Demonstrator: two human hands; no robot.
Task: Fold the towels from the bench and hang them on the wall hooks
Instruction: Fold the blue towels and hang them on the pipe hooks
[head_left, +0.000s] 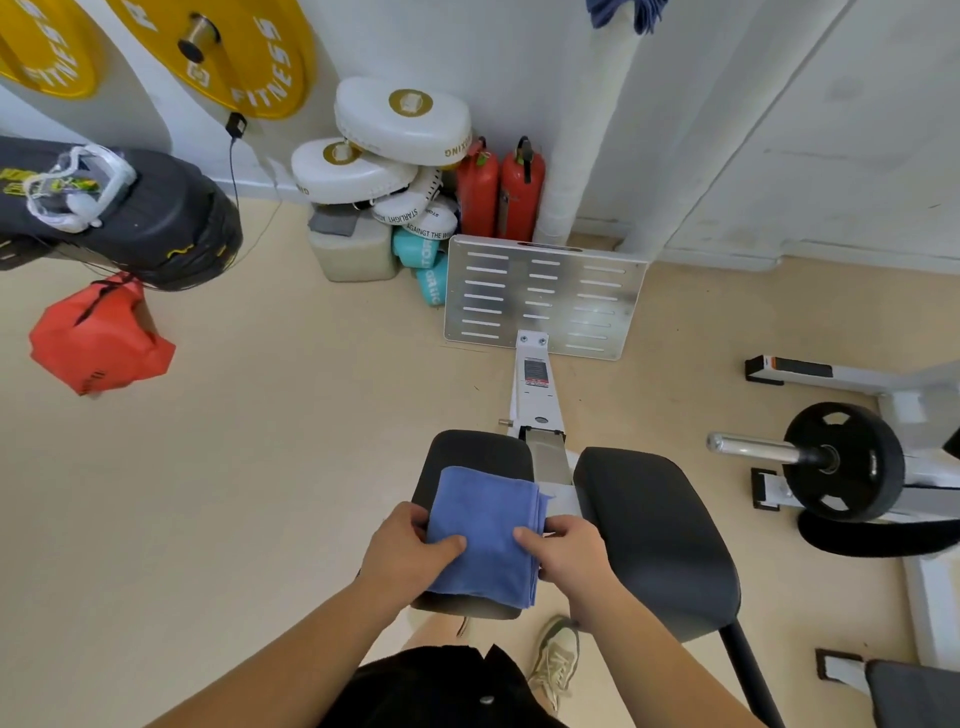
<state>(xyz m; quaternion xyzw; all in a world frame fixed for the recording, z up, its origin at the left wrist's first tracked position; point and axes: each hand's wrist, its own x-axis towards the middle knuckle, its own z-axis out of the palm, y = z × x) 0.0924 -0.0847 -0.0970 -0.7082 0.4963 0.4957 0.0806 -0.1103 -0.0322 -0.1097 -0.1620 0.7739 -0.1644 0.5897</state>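
Folding looks nearly finished in the head view: the blue towel lies as a thick folded packet on the left pad of the counter. The left hand and the right hand each pinch one side edge, thumb on top. Next, I judge, it must be lifted and carried to the wall, where another blue cloth hangs. The metal footplate and the fire extinguishers stand in between.

Light: bright, even, diffuse.
Shadows: faint, soft-edged.
Glare: pale sheen on the metal footplate.
Edges: wide-angle bowing, slight softness.
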